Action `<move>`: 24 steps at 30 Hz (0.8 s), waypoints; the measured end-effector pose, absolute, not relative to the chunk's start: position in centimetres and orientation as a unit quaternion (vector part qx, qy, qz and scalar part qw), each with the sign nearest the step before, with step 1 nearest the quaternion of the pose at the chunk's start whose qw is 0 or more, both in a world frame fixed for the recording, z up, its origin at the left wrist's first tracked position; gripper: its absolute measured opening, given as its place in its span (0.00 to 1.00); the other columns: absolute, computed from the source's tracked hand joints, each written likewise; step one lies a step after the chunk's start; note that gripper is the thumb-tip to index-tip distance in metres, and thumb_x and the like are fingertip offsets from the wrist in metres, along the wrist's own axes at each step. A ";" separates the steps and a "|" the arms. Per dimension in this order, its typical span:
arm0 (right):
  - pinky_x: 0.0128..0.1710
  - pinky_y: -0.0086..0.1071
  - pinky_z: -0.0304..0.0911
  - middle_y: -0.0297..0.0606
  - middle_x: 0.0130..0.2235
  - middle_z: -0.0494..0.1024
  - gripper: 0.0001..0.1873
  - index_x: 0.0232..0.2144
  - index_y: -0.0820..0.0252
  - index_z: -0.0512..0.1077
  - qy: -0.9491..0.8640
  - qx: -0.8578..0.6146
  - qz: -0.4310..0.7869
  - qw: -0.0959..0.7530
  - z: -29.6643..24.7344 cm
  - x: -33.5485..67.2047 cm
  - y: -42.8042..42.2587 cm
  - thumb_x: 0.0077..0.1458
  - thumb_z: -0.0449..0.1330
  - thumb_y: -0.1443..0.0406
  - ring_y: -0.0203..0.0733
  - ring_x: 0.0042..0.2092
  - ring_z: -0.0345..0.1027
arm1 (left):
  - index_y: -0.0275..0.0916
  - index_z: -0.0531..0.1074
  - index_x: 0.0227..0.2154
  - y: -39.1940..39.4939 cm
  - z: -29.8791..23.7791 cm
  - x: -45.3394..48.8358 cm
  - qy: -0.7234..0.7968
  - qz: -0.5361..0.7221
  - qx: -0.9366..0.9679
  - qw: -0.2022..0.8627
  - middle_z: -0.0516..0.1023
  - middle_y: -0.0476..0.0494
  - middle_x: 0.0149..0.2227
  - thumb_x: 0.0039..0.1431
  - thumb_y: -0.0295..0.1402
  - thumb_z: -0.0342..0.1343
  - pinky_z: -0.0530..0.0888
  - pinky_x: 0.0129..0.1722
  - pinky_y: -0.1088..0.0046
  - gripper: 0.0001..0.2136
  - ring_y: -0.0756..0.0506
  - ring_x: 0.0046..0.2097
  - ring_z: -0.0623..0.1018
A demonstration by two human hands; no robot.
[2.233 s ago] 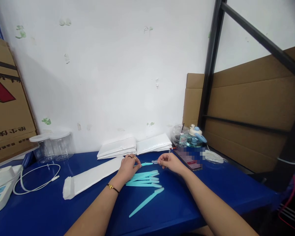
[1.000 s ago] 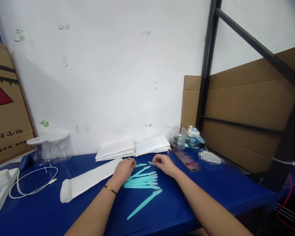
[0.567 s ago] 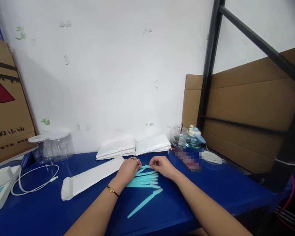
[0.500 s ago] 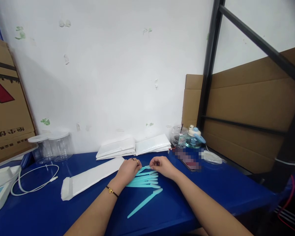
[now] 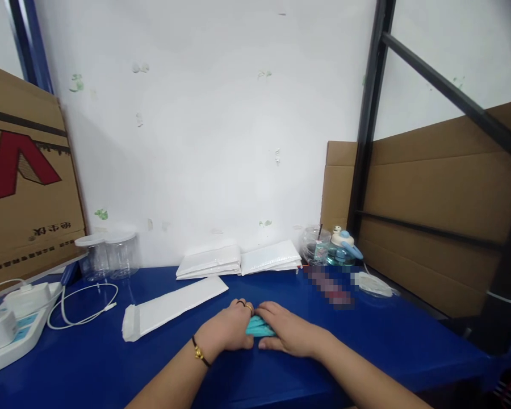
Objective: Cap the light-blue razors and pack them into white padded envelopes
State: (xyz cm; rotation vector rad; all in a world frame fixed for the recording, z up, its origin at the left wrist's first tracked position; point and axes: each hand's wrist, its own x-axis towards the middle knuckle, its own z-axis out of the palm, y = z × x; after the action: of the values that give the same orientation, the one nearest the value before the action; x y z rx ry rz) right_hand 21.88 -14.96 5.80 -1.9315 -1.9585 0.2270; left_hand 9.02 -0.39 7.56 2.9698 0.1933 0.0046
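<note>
My left hand [image 5: 227, 330] and my right hand [image 5: 292, 334] meet over a gathered bunch of teal eyebrow razors [image 5: 259, 327]. The left fingers and thumb close around one end of the bunch, the right ones around the other. Only the middle of the razors shows between my hands; their ends are hidden under the palms and fingers. Just beyond my left hand, a long white padded mailer [image 5: 176, 307] lies slanted on the blue table [image 5: 255, 386].
Stacked white mailers [image 5: 208, 262] lie along the wall. Clear lidded jars [image 5: 121, 258], a white cable [image 5: 83, 307] and a power strip [image 5: 29, 335] stand at left. At right are a plastic cup [image 5: 315, 247], a kettle-like bottle [image 5: 343, 247], a blurred phone [image 5: 332, 288] and a rack post [image 5: 366, 113].
The spread razors, including the separate one nearest me, are now drawn together into one bunch between my hands. My hands have come closer together, and the view has shifted left and up.
</note>
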 end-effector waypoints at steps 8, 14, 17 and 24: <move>0.46 0.41 0.61 0.44 0.42 0.68 0.09 0.42 0.63 0.65 -0.667 -0.732 -0.056 0.131 5.0 19.7 -16.1 0.57 0.51 0.71 0.46 0.44 0.61 | 0.31 0.71 0.37 -3.5 6.6 9.4 0.074 0.024 0.996 0.032 0.75 0.33 0.39 0.48 0.27 0.48 0.70 0.41 0.63 0.13 0.37 0.40 0.75; 0.43 0.36 0.62 0.43 0.42 0.70 0.10 0.43 0.63 0.64 -0.669 -0.734 -0.035 0.113 6.0 19.5 -16.8 0.57 0.52 0.68 0.46 0.42 0.64 | 0.33 0.70 0.36 -3.6 6.2 8.8 0.050 0.061 0.995 0.056 0.74 0.35 0.40 0.47 0.28 0.50 0.70 0.42 0.64 0.12 0.38 0.41 0.74; 0.42 0.38 0.62 0.44 0.42 0.71 0.11 0.44 0.62 0.65 -0.649 -0.752 -0.048 0.104 5.8 19.1 -17.6 0.56 0.53 0.68 0.49 0.43 0.64 | 0.32 0.68 0.40 -4.1 5.7 8.6 0.041 0.063 0.996 0.045 0.74 0.33 0.41 0.48 0.25 0.48 0.69 0.44 0.62 0.14 0.38 0.42 0.74; 0.43 0.33 0.62 0.38 0.41 0.73 0.12 0.43 0.55 0.68 -0.655 -0.725 0.051 0.208 10.6 18.6 -20.0 0.55 0.57 0.66 0.45 0.43 0.67 | 0.36 0.66 0.40 -4.5 5.8 8.8 0.048 0.121 0.975 0.181 0.76 0.40 0.36 0.51 0.31 0.52 0.70 0.37 0.68 0.12 0.40 0.37 0.75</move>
State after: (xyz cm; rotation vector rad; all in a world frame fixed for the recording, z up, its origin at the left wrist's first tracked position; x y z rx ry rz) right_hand 18.58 -19.97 10.59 -2.0165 -1.8234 0.1420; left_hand 8.80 -4.49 5.77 2.7538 0.1345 0.3410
